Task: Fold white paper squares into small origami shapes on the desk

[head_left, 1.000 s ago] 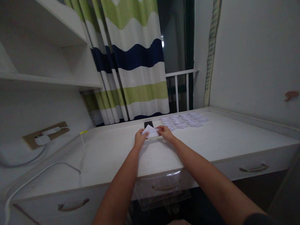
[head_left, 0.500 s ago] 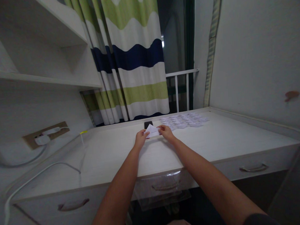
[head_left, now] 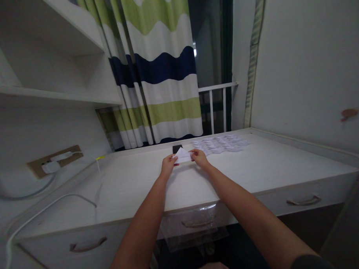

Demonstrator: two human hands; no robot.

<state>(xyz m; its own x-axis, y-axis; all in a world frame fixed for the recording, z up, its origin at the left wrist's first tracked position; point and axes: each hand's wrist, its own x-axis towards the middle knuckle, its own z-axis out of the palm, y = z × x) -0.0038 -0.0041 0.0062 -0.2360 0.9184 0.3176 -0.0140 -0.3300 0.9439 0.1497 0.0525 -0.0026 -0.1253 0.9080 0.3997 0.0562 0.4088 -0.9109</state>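
A folded white sheet of paper [head_left: 183,156] with a pointed top is held just above the desk, between my two hands. My left hand [head_left: 168,165] pinches its left end, thumb on the near face. At the other end, my right hand [head_left: 199,158] grips the paper between thumb and fingers. Behind the paper lies a dark flat object [head_left: 177,148], partly covered by it. Rows of folded white paper pieces [head_left: 221,144] lie at the back of the desk, beyond my right hand.
The white desk [head_left: 125,191] has drawers with metal handles [head_left: 304,201] along its front. A white cable [head_left: 60,197] runs over its left side from the wall socket [head_left: 55,160]. A striped curtain [head_left: 168,68] hangs behind, and a shelf [head_left: 54,95] juts out at upper left.
Both hands keep hold of the folded paper in nearly the same place. The paper and the fingers of my right hand have shifted very slightly.
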